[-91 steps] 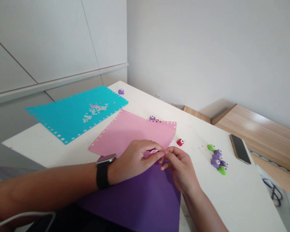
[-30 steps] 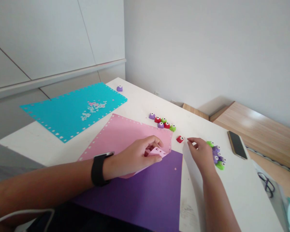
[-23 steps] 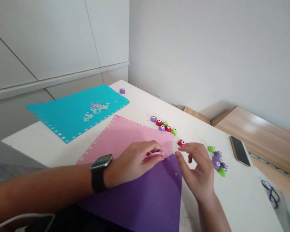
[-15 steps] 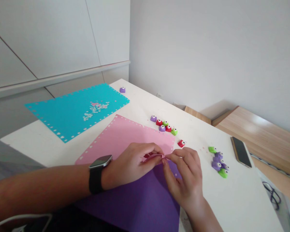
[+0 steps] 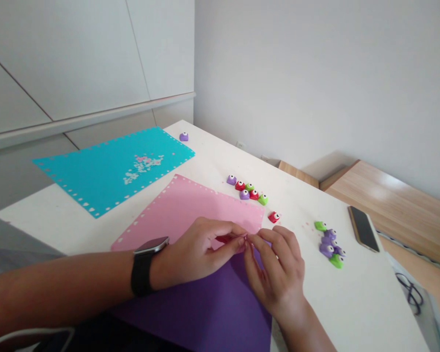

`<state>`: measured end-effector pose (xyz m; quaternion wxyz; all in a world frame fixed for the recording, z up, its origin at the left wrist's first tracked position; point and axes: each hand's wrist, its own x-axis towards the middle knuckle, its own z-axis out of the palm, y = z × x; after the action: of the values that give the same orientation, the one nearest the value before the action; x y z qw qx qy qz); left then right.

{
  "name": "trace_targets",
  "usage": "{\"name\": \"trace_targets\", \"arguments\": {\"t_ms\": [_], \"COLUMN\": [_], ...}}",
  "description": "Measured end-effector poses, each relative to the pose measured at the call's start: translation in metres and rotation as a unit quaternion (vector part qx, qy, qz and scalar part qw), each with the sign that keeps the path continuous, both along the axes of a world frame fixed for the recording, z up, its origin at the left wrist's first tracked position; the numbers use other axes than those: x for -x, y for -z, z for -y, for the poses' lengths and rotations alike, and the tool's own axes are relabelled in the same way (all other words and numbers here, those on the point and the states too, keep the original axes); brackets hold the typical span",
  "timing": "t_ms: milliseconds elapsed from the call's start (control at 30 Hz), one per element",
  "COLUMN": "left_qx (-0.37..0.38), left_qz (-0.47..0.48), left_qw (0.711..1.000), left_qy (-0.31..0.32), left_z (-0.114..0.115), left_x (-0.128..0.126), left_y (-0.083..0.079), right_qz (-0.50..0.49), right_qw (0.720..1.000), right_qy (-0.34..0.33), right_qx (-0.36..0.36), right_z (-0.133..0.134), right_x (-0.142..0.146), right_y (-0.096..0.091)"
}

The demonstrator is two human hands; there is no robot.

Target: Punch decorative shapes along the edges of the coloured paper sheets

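Observation:
My left hand [image 5: 201,249], with a black-strapped watch [image 5: 146,266] on its wrist, pinches a small pink paper piece [image 5: 246,236] between thumb and forefinger. The fingertips of my right hand [image 5: 278,269] meet it from the other side, also closed on that piece. Most of the piece is hidden by the fingers. Both hands are above a purple sheet [image 5: 198,308] at the table's near edge. Just beyond them lies a pink sheet [image 5: 194,200] with shapes punched along its borders. A red craft punch [image 5: 274,217] stands a little past my right hand.
Farther left is a blue sheet [image 5: 91,181] with punched edges and a heap of paper confetti [image 5: 143,167]. Several small craft punches [image 5: 244,194] stand behind the pink sheet, several more [image 5: 328,242] to the right. A phone [image 5: 363,228] lies at the table's right edge.
The pink strip that showed between my left thumb and fingers is now less visible. My right fingers have shifted slightly at the pinch. The whole view has moved a little.

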<state>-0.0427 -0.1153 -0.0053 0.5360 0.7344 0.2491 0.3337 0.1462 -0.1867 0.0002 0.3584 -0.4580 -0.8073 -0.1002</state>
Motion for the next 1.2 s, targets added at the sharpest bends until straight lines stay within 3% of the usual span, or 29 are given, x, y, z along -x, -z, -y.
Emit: {"name": "trace_targets", "arguments": {"t_ms": [167,500,667,833,1033,1100,1200], "left_qx": [0.075,0.092,0.112,0.099,0.006,-0.094,-0.260], "left_qz": [0.010,-0.005,-0.008,-0.013,-0.034,-0.030,-0.040], "left_qw": [0.997,0.996,0.993,0.994,0.998,0.992,0.959], "left_qy": [0.025,0.003,-0.021,-0.033,-0.056,-0.082,-0.103], "left_z": [0.000,0.001,0.001,0.000,-0.001,-0.003,-0.004], "left_x": [0.000,-0.001,-0.001,-0.002,0.000,0.002,0.006], "left_y": [0.000,0.001,0.002,0.001,-0.002,-0.002,-0.003], "right_qz": [0.008,-0.072,-0.088,-0.182,-0.266,-0.282,-0.288], "right_qw": [1.000,0.996,0.994,0.977,0.936,0.925,0.919], "right_qy": [-0.004,0.003,0.006,0.029,0.044,0.046,0.051], "right_qx": [-0.008,0.058,0.057,0.108,0.225,0.251,0.264], "right_z": [-0.001,0.001,0.004,0.002,-0.004,-0.004,-0.003], "right_x": [0.002,0.004,0.005,0.007,0.003,0.002,0.002], "right_y": [0.000,0.009,0.015,0.008,0.001,0.001,0.002]}}
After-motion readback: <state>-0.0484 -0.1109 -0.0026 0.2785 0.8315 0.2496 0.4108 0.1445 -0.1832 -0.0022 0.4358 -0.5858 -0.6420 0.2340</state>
